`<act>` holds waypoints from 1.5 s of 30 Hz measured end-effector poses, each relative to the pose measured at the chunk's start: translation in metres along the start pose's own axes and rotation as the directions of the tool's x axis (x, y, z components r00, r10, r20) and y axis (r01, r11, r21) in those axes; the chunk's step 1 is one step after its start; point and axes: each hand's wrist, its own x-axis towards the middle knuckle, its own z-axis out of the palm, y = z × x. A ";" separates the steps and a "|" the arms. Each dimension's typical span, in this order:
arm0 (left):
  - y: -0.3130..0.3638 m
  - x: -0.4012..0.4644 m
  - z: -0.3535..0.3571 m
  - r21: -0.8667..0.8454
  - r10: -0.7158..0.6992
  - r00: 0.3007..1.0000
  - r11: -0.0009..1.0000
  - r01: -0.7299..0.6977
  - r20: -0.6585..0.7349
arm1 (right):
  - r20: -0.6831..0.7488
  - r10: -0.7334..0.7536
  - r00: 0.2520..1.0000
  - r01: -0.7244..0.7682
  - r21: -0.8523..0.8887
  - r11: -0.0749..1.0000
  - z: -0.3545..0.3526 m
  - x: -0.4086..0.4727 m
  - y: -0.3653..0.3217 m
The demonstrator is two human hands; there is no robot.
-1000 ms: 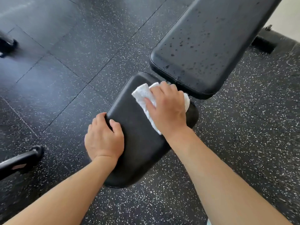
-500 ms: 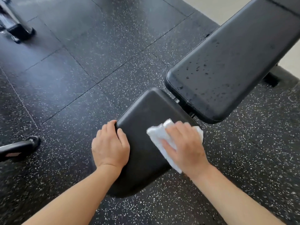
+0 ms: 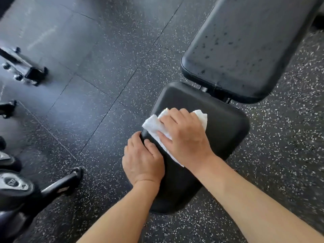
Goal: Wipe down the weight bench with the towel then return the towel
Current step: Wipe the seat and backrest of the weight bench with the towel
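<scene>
1. Towel (image 3: 154, 125): white, folded, soft cloth. It lies on the seat pad (image 3: 219, 137), on the half toward the pad's left edge, with one corner overhanging that edge. Judged light and limp; it will bunch or slide unless pressed flat. Best held under a spread palm while wiping, and pinched at a folded edge for carrying back.

2. Right hand (image 3: 185, 137): fingers spread and fairly straight, pressing flat on the towel and covering most of it. It is not curled around the cloth.

3. Left hand (image 3: 142, 160): at the seat pad's left edge, just behind the towel's overhanging corner. Fingers are wrapped over the rim with the thumb on top, gripping the pad, apparently to steady it. The two hands sit close together, nearly touching.

4. Seat pad: black, smooth vinyl, matte and without visible drops. Judged firm-cushioned, slick when damp, and fixed to its frame, so it is not something to lift.

5. Back pad (image 3: 245, 50): beyond the seat pad's far end and separated from it by a narrow gap showing hinge hardware. Its surface is speckled with dark droplets, so by judgement it has not yet been wiped.

6. Floor (image 3: 105, 85): speckled rubber tiles all around the seat pad.

7. Other gym gear (image 3: 26, 69): well to the left of the seat pad, blurred and not identifiable.

8. Containers: none seen. The towel's return place is not in view.
</scene>
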 end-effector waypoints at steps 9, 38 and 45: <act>0.000 -0.002 0.000 0.005 0.038 0.998 0.999 -0.038 -0.042 | -0.136 0.392 0.910 -0.365 0.185 0.912 -0.042 -0.135 0.000; -0.004 0.001 0.004 0.042 0.013 0.998 0.999 -0.010 -0.065 | -0.264 0.827 0.497 -0.495 0.696 0.520 -0.019 -0.117 -0.008; -0.005 0.002 0.005 0.024 0.000 0.998 1.000 0.002 -0.068 | -0.320 0.876 0.362 -0.543 0.691 0.477 -0.040 -0.063 0.058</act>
